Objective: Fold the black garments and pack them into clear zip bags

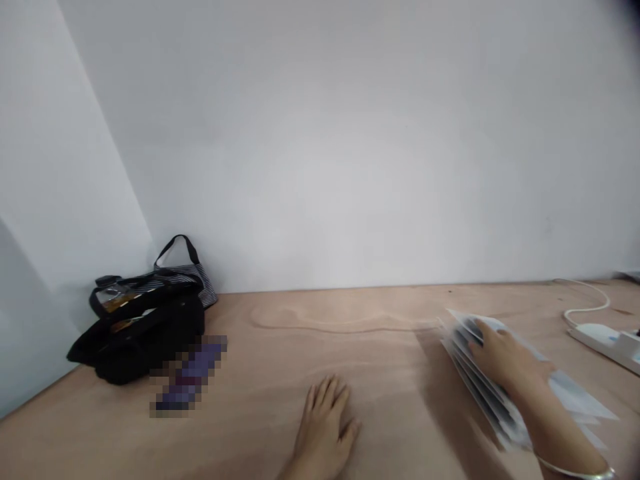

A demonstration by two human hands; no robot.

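Note:
My left hand (324, 427) lies palm down on the wooden table (280, 440), fingers stretched out and nothing under them that I can see. Over on the right, my right hand (505, 360) has its fingers bent over a stack of clear plastic bags (483, 393) with dark, flat contents. The stack is smeared by motion and throws a shadow on the wood to its left. What is inside the bags cannot be made out. Loose ends of the plastic stick out to the right, past my forearm, which has a bracelet at the wrist.
An open black bag (150, 340) stands at the left, with a striped bag (207, 287) behind it. Beside it lies a pixelated purple object (193, 377). A white power strip (603, 341) with a cord sits at the far right. A white wall (350, 167) closes off the back.

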